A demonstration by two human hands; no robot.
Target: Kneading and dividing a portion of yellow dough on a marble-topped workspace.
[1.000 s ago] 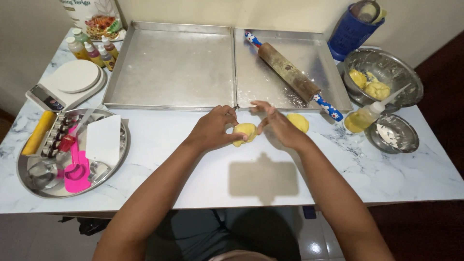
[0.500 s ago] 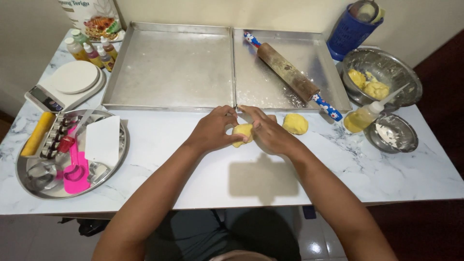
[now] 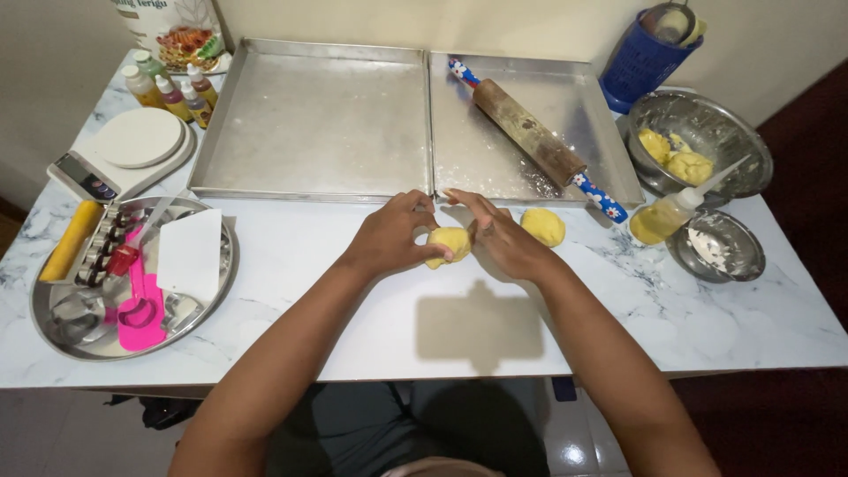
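Note:
Both of my hands meet over the white marble table (image 3: 291,274), just in front of two metal baking trays. My left hand (image 3: 395,237) and my right hand (image 3: 500,237) together grip a small lump of yellow dough (image 3: 449,242) between their fingers. A second yellow dough ball (image 3: 542,226) lies on the table just to the right of my right hand. A wooden rolling pin (image 3: 530,132) with blue floral handles lies slantwise in the right tray (image 3: 495,163).
The left tray (image 3: 318,124) is bare. A steel bowl (image 3: 733,141) with more dough, a squeeze bottle (image 3: 667,216) and a small flour bowl (image 3: 720,252) stand at the right. A round tray (image 3: 53,327) with cutters, a pink spatula, a scale (image 3: 124,150) and small bottles are at the left.
My hands with the dough lump have stayed in nearly the same spot; my right hand has closed in further over the lump, leaving the second dough ball uncovered beside it.

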